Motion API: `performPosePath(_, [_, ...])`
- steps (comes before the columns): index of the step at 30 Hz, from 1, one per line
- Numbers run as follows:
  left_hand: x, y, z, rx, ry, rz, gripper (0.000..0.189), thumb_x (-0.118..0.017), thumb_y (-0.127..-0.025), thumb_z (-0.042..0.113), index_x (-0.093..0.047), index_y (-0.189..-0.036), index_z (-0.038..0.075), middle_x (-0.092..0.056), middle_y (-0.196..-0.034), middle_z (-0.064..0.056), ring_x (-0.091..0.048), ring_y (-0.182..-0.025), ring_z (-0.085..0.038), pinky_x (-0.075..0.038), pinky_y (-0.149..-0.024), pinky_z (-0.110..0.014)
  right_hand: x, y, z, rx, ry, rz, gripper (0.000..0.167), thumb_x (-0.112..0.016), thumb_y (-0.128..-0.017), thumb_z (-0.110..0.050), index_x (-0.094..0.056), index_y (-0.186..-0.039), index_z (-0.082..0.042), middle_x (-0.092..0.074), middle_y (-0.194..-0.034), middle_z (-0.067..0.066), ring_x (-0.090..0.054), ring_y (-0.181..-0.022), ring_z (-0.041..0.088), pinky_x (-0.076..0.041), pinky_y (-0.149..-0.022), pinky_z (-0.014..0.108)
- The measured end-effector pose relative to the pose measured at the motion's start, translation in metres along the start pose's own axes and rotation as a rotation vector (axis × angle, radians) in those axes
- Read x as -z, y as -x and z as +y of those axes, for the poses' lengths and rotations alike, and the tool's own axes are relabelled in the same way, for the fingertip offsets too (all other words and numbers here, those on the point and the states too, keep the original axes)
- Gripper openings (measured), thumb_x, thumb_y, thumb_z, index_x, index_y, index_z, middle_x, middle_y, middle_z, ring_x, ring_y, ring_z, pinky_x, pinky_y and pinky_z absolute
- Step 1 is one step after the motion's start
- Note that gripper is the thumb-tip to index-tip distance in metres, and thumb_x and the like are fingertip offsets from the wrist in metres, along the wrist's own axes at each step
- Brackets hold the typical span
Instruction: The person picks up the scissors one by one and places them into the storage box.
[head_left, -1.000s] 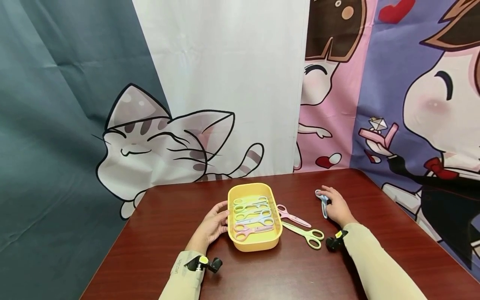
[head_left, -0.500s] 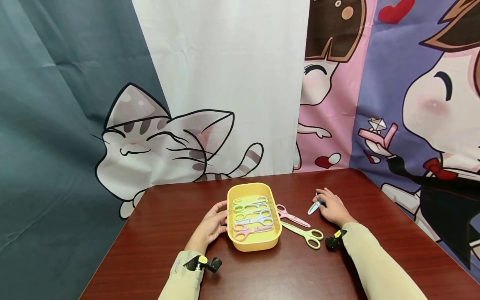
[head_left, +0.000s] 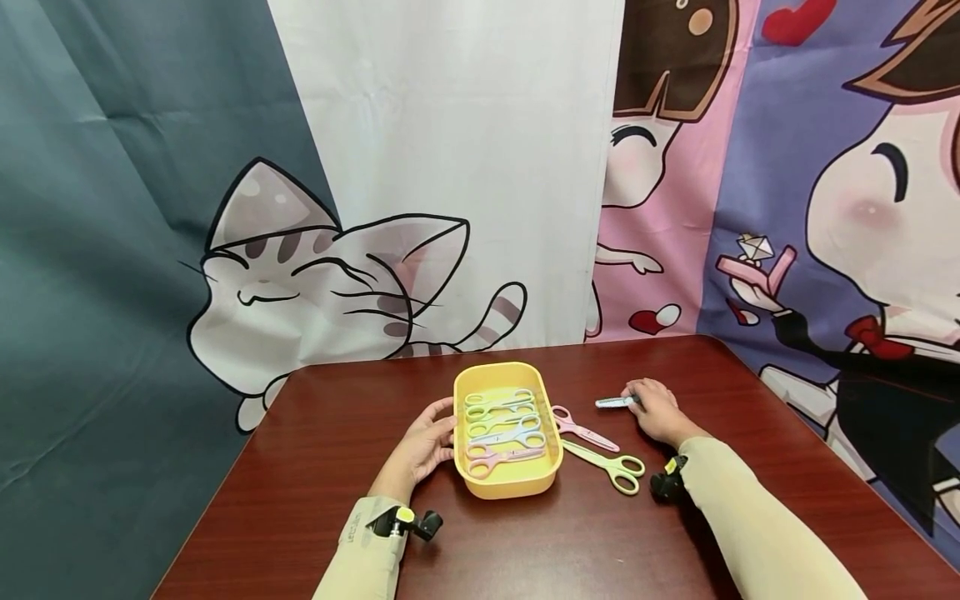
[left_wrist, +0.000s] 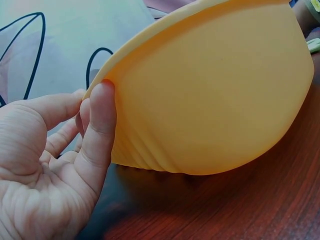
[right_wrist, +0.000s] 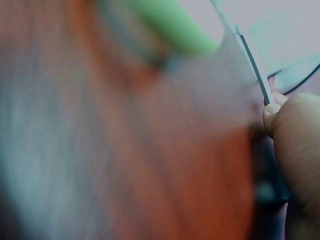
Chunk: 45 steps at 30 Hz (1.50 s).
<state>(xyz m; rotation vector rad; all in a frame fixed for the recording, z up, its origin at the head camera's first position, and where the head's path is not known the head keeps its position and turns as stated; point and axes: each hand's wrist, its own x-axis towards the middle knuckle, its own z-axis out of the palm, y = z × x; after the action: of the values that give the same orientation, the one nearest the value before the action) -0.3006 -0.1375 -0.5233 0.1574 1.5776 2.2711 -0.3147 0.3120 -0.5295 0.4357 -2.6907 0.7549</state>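
Observation:
My right hand (head_left: 656, 408) pinches a pair of light blue scissors (head_left: 615, 402) by the handle end, and the blades point left over the table's right side. Edge-on, a thin strip of these scissors (right_wrist: 256, 70) shows in the right wrist view. My left hand (head_left: 423, 437) rests against the outer left wall of a yellow plastic basket (head_left: 517, 487), thumb (left_wrist: 100, 107) and fingers spread right under the rim. Inside the basket several pastel scissors lie in a column, among them pink scissors (head_left: 487, 461) nearest me.
Right of the basket, pink scissors (head_left: 592, 435) and light green scissors (head_left: 600, 460) lie on the dark red wooden table (head_left: 322, 467). The pink pair's handles reach up to the basket wall. A cartoon-printed curtain (head_left: 450, 125) hangs behind the table's far edge.
The blue scissors have turned in my right hand, their blades swinging from toward me to leftward. My right hand has shifted slightly left. The left hand and basket stay put.

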Motion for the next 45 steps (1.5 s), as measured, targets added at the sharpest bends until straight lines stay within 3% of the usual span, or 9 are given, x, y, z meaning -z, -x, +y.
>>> performPosePath(6, [0.0, 0.001, 0.0, -0.006, 0.004, 0.003, 0.056, -0.049, -0.105, 0.006, -0.025, -0.155, 0.008, -0.059, -0.085, 0.0, -0.058, -0.063, -0.008, -0.054, -0.051, -0.021, 0.005, -0.027, -0.031, 0.105, -0.018, 0.021, 0.01, -0.06, -0.093, 0.008, -0.06, -0.1, 0.001, -0.061, -0.098, 0.019, -0.053, -0.107, 0.046, -0.032, -0.102, 0.059])
performPosePath(13, [-0.001, 0.001, -0.001, -0.008, 0.009, 0.003, 0.053, -0.049, -0.106, 0.006, -0.028, -0.154, 0.008, -0.061, -0.088, -0.003, -0.059, -0.064, -0.009, -0.055, -0.051, -0.022, 0.005, -0.061, -0.094, 0.227, -0.017, -0.017, 0.009, -0.061, -0.095, 0.004, -0.06, -0.103, 0.0, -0.062, -0.099, 0.015, -0.051, -0.105, 0.041, -0.035, -0.098, 0.056])
performPosePath(19, [0.0, 0.001, -0.001, -0.015, 0.007, -0.011, 0.052, -0.046, -0.107, 0.006, -0.026, -0.155, 0.007, -0.062, -0.092, -0.004, -0.06, -0.065, -0.01, -0.056, -0.053, -0.023, -0.007, -0.082, -0.146, 0.267, 0.002, -0.147, 0.014, -0.064, -0.097, -0.002, -0.063, -0.111, -0.004, -0.066, -0.113, 0.013, -0.052, -0.114, 0.036, -0.041, -0.101, 0.052])
performPosePath(25, [0.0, 0.002, -0.002, -0.026, 0.004, -0.011, 0.052, -0.048, -0.106, 0.006, -0.028, -0.153, 0.007, -0.063, -0.094, -0.002, -0.06, -0.067, -0.009, -0.055, -0.053, -0.022, -0.021, -0.092, -0.183, 0.35, 0.08, -0.363, 0.025, -0.064, -0.099, -0.007, -0.065, -0.123, -0.003, -0.065, -0.119, 0.01, -0.056, -0.116, 0.029, -0.046, -0.103, 0.045])
performPosePath(29, [0.0, 0.001, -0.002, -0.027, 0.008, -0.008, 0.051, -0.049, -0.106, 0.007, -0.029, -0.153, 0.007, -0.063, -0.095, -0.002, -0.06, -0.067, -0.009, -0.055, -0.052, -0.022, -0.03, -0.093, -0.193, 0.385, 0.102, -0.496, 0.021, -0.064, -0.099, -0.007, -0.069, -0.119, -0.004, -0.066, -0.114, 0.007, -0.06, -0.11, 0.023, -0.052, -0.097, 0.039])
performPosePath(32, [0.0, 0.001, -0.002, -0.028, 0.004, -0.007, 0.051, -0.049, -0.106, 0.007, -0.029, -0.153, 0.007, -0.063, -0.096, -0.003, -0.06, -0.067, -0.01, -0.055, -0.052, -0.023, -0.036, -0.091, -0.194, 0.38, 0.104, -0.554, 0.018, -0.064, -0.099, -0.008, -0.071, -0.116, -0.006, -0.066, -0.111, 0.005, -0.061, -0.106, 0.019, -0.053, -0.095, 0.037])
performPosePath(45, [-0.001, 0.001, 0.0, -0.015, 0.004, -0.012, 0.052, -0.05, -0.106, 0.007, -0.028, -0.153, 0.007, -0.063, -0.097, -0.001, -0.06, -0.065, -0.009, -0.055, -0.052, -0.022, -0.049, -0.084, -0.192, 0.395, 0.113, -0.588, 0.013, -0.064, -0.098, -0.007, -0.069, -0.11, -0.006, -0.065, -0.104, 0.003, -0.059, -0.096, 0.016, -0.052, -0.09, 0.036])
